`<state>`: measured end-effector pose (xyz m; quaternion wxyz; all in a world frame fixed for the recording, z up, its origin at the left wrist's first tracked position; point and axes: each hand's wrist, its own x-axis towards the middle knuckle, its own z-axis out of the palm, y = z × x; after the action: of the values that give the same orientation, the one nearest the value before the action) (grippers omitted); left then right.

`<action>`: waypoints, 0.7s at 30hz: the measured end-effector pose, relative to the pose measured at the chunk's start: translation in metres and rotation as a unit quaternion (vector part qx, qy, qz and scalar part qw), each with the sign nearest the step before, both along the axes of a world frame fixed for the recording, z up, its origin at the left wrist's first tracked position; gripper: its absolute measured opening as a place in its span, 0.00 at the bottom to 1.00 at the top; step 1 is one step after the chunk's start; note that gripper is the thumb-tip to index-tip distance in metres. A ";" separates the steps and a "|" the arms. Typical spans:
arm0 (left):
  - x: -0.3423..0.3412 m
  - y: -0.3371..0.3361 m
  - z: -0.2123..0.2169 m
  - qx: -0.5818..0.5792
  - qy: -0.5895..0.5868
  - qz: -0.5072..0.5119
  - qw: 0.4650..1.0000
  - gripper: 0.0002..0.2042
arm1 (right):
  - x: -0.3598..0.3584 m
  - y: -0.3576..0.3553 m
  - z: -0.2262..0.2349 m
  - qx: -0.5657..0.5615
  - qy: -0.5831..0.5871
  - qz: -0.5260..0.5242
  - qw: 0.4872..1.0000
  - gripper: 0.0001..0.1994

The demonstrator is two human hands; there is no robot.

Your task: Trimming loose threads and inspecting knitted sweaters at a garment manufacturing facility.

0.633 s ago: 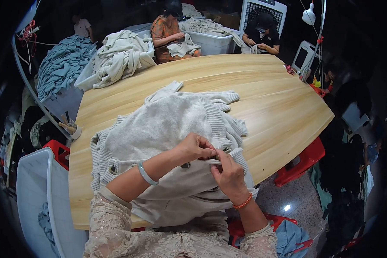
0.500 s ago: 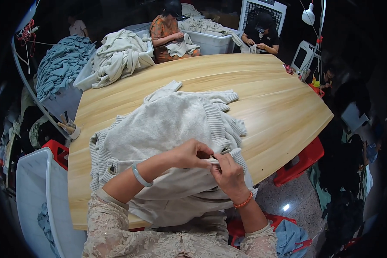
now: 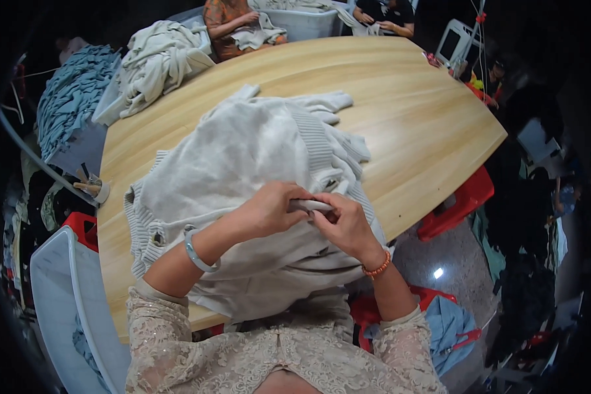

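A heap of cream knit sweaters (image 3: pixel 223 151) with ribbed hems lies in front of me, partly hanging over the table's near edge. Over its near right part, my left hand (image 3: pixel 276 209) and my right hand (image 3: pixel 345 226) meet. Both are closed, pinching a narrow folded edge of a sweater between thumbs and fingers. My fingers hide part of that edge, and I cannot make out anything small within it. Dark spots, perhaps labels, show inside openings of the sweaters near the left ribbing and beyond my right hand.
The wooden table (image 3: pixel 427 118) spreads out ahead. Beyond it are a bin of cream knits (image 3: pixel 161 59), a pile of blue-grey garments (image 3: pixel 75 92) and two people handling knits. A tool cup (image 3: pixel 100 190) stands at the left edge, a white bin (image 3: pixel 59 282) beside it. Red stools (image 3: pixel 456 203) flank the right.
The view has tilted down, so the far bins and people sit higher. Both hands remain pinched on the sweater edge, with the fingers slightly shifted and the strip turned.
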<state>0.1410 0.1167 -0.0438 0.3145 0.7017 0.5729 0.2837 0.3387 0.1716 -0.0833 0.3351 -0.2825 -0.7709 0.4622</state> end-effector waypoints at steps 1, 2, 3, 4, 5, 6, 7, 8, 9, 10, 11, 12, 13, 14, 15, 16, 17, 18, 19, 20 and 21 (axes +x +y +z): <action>-0.001 0.000 -0.003 0.011 0.004 0.017 1.000 0.13 | -0.003 0.001 0.000 0.021 0.005 0.006 1.000 0.14; 0.000 0.000 -0.007 0.025 -0.017 0.031 0.999 0.12 | -0.004 0.001 -0.003 0.032 0.010 0.004 0.999 0.14; 0.001 -0.001 -0.009 0.019 -0.020 0.027 0.999 0.12 | -0.003 0.003 -0.006 0.026 0.007 0.000 1.000 0.14; 0.002 -0.003 -0.007 0.026 -0.005 0.031 0.999 0.11 | -0.002 0.004 -0.008 0.059 0.009 0.012 0.998 0.14; 0.002 -0.004 -0.006 0.035 0.010 0.036 0.999 0.09 | 0.000 0.005 -0.009 0.092 0.011 0.025 0.995 0.14; 0.002 -0.004 -0.006 0.033 0.011 0.033 0.999 0.09 | 0.002 0.005 -0.007 0.112 0.004 0.031 0.993 0.14; 0.001 -0.003 -0.008 0.042 0.022 0.034 0.998 0.08 | 0.003 0.006 -0.010 0.108 0.003 0.029 0.994 0.14; 0.000 -0.002 -0.010 0.052 0.034 0.036 0.997 0.06 | 0.004 0.006 -0.012 0.094 0.002 0.036 0.995 0.14; -0.001 -0.001 -0.011 0.049 0.035 0.035 0.998 0.06 | 0.004 0.007 -0.014 0.080 0.001 0.043 0.996 0.14; -0.001 0.000 -0.011 0.032 0.012 0.042 0.999 0.06 | 0.004 0.006 -0.013 0.075 0.010 0.043 0.996 0.13; -0.001 0.000 -0.012 0.015 -0.009 0.050 0.999 0.05 | 0.004 0.007 -0.014 0.072 0.010 0.042 0.996 0.13; -0.001 0.001 -0.012 0.012 -0.009 0.049 0.999 0.05 | 0.005 0.008 -0.015 0.086 0.014 0.034 0.996 0.12; 0.000 0.001 -0.012 0.003 -0.018 0.043 0.999 0.05 | 0.005 0.009 -0.016 0.100 0.019 0.027 0.994 0.11; 0.000 0.001 -0.012 -0.005 -0.027 0.038 0.999 0.06 | 0.005 0.008 -0.017 0.098 0.019 0.025 0.995 0.11; 0.000 0.002 -0.011 -0.007 -0.027 0.036 0.999 0.06 | 0.005 0.007 -0.016 0.098 0.036 0.031 0.994 0.10; -0.001 0.002 -0.011 -0.016 -0.038 0.031 0.999 0.06 | 0.005 0.007 -0.015 0.099 0.054 0.036 0.993 0.08; -0.002 0.003 -0.010 -0.025 -0.050 0.025 0.998 0.05 | 0.006 0.005 -0.013 0.098 0.055 0.035 0.993 0.08; -0.003 0.002 -0.011 -0.025 -0.049 0.023 0.998 0.05 | 0.010 0.001 -0.009 0.055 0.033 0.057 0.996 0.08; -0.005 0.001 -0.012 -0.017 -0.047 0.013 0.999 0.05 | 0.011 -0.002 -0.005 0.011 0.012 0.079 0.997 0.08; -0.006 0.000 -0.013 -0.009 -0.045 0.002 0.999 0.05 | 0.013 -0.003 0.001 0.027 -0.029 0.063 0.997 0.07; -0.006 0.000 -0.012 -0.009 -0.043 0.000 0.999 0.05 | 0.015 -0.003 0.003 0.027 -0.028 0.061 0.997 0.07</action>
<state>0.1346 0.1162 -0.0555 0.3450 0.6858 0.5616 0.3086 0.3536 0.1684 -0.0805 0.2923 -0.2384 -0.8080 0.4527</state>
